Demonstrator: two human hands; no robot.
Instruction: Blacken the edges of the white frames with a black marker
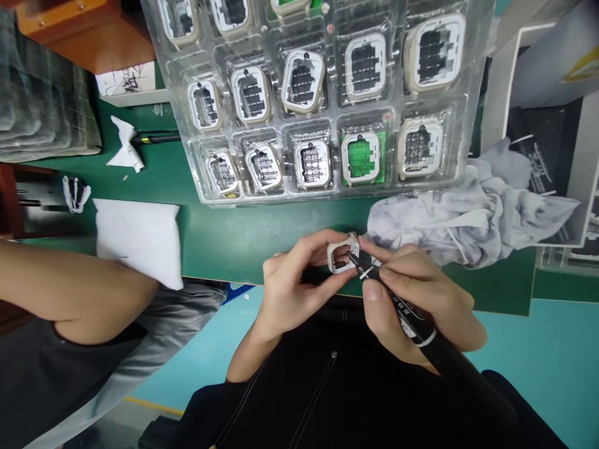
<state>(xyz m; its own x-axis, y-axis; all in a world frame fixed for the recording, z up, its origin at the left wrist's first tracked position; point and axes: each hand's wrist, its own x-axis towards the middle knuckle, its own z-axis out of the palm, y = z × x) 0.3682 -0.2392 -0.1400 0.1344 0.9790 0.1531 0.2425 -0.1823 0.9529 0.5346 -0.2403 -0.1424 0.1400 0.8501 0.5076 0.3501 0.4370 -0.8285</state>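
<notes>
Between the fingers of my left hand [297, 284] is a small white plastic frame [344, 255] with rounded corners and an open middle. My right hand [416, 299] grips a black marker pen [409, 321] with white print, its tip pointing down at the frame's inner edge. Tip and frame overlap in view; whether they touch I cannot tell. A fingertip of the right hand is close to the frame's far side. Beyond both hands lies a clear plastic tray [276, 201], its compartments holding several similar white frames [312, 163].
Crumpled grey-white cloth [449, 212] lies right of my hands, beside a white box [498, 112]. A folded white cloth [138, 234] sits at left, near another person's arm [75, 280]. Behind it are a crumpled tissue [126, 144] and an orange box [88, 31].
</notes>
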